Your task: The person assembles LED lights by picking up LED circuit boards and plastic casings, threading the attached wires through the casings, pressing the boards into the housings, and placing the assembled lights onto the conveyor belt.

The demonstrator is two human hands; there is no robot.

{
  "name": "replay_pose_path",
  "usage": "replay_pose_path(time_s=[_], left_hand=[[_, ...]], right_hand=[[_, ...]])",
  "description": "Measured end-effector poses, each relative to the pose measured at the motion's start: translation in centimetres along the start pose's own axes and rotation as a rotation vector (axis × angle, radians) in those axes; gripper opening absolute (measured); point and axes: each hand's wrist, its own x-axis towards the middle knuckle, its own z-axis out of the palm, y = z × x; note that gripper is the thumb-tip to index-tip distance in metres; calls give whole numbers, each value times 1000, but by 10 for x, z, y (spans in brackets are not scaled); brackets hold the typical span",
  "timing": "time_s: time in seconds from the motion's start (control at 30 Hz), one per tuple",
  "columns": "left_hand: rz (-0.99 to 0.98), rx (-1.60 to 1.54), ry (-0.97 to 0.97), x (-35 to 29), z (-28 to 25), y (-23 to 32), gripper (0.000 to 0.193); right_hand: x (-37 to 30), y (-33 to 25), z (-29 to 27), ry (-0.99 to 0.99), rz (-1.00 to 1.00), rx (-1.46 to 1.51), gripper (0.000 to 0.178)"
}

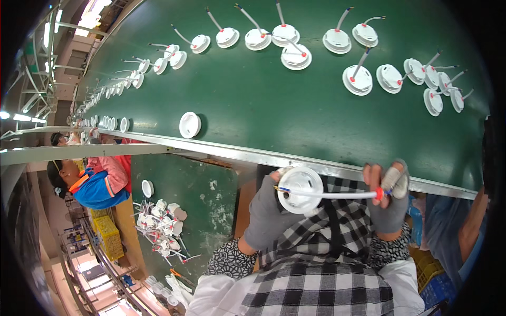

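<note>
In front of my body, just off the near edge of the bench, my left hand (268,215) grips a round white plastic cup (308,180). It wears a grey glove with bare fingertips. My right hand (389,204), gloved the same way with wrapped fingertips, pinches one end of a white cable (345,195) beside its red fitting (379,193). The cable runs across the front of the cup, and its bare coloured wire ends show at the left. Thin wires also show at my right fingertips. Whether the cable passes through the cup I cannot tell.
Many white round parts with cables (284,36) stand on the green bench (253,89). A lone white cup (190,125) lies nearer. On a side table (211,210) is a heap of wired white pieces (164,226). Another person (100,179) sits left; an arm (472,221) shows right.
</note>
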Motion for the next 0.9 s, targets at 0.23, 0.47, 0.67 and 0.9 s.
replay_pose_path(time_s=[0.23, 0.47, 0.67, 0.9], left_hand=[[18, 72, 112, -3, -8, -1, 77], [143, 172, 137, -8, -6, -9, 80], [372, 519, 206, -3, -9, -7, 78], [224, 174, 59, -18, 6, -10, 77]], right_hand=[[-21, 4, -13, -14, 147, -159, 25], [-32, 6, -5, 78, 257, -368, 16], [-8, -6, 24, -214, 140, -892, 10], [-14, 28, 35, -255, -15, -1025, 18]])
